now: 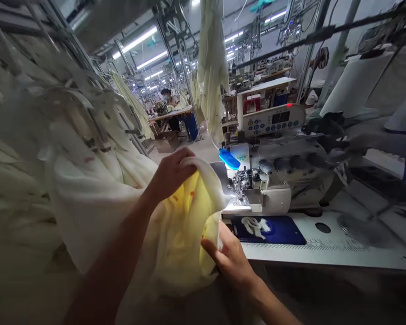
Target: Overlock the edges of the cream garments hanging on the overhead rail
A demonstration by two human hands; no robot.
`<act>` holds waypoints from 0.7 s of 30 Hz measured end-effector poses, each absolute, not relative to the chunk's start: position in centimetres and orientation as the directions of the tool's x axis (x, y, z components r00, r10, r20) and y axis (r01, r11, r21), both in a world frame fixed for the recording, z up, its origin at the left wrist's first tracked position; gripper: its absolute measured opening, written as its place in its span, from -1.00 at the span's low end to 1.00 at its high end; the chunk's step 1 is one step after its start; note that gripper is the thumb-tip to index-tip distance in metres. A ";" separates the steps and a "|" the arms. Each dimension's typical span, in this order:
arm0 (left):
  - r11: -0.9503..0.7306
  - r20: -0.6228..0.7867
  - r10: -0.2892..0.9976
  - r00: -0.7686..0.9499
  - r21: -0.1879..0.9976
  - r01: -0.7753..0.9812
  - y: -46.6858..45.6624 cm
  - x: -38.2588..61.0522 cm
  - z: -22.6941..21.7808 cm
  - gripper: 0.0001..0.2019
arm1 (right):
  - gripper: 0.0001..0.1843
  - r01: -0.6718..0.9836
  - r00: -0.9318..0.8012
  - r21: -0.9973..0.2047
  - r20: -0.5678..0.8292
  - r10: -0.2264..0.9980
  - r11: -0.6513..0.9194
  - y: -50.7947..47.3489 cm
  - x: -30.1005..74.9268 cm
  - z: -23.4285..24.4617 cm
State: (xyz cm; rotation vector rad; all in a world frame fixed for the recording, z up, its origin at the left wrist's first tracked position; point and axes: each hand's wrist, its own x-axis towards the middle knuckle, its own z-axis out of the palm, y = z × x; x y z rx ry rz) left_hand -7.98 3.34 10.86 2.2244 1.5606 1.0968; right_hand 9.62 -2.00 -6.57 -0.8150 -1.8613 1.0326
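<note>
Your left hand [172,174] is clamped on the top of the pale yellow thin fabric piece [186,225], and your right hand [228,257] pinches its lower edge. The fabric hangs with its long axis vertical, just left of the white sewing machine [270,180].

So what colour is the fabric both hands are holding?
Pale cream-yellow fabric with small reddish specks, head view.

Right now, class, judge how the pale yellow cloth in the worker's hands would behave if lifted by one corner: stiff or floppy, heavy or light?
Probably floppy: the pale yellow cloth drapes and folds over the left hand. Likely light and thin, since the machine's lamp glows through it. The right hand pinches its edge, so it may slip without a firm grip.
</note>
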 end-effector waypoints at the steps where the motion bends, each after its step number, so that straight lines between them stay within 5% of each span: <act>1: -0.469 0.508 0.837 0.205 0.473 0.746 3.5 -7.7 13.1 -0.83 | -0.59 0.022 -0.437 -0.922 0.339 0.833 0.387 -1.9 9.9 -5.6; 6: -0.563 0.544 0.769 0.336 0.327 0.759 5.0 -7.6 21.6 -0.77 | -0.51 -0.154 -0.450 -0.988 0.086 0.889 0.017 -0.2 13.4 -2.0; 9: -0.509 0.559 0.773 0.301 0.263 0.819 5.8 -7.8 24.2 -0.72 | -0.51 -0.254 -0.529 -0.962 0.048 0.847 -0.104 0.2 15.1 -1.7; 13: -0.436 0.499 0.822 0.272 0.246 0.866 6.4 -7.6 24.3 -0.67 | -0.50 -0.310 -0.464 -0.946 0.063 0.884 -0.096 -0.4 15.9 -3.0; 21: -0.344 0.397 0.902 0.167 0.430 0.835 7.2 -7.3 22.1 -0.61 | -0.48 -0.298 -0.459 -0.952 0.082 0.885 -0.066 -1.8 15.0 -3.3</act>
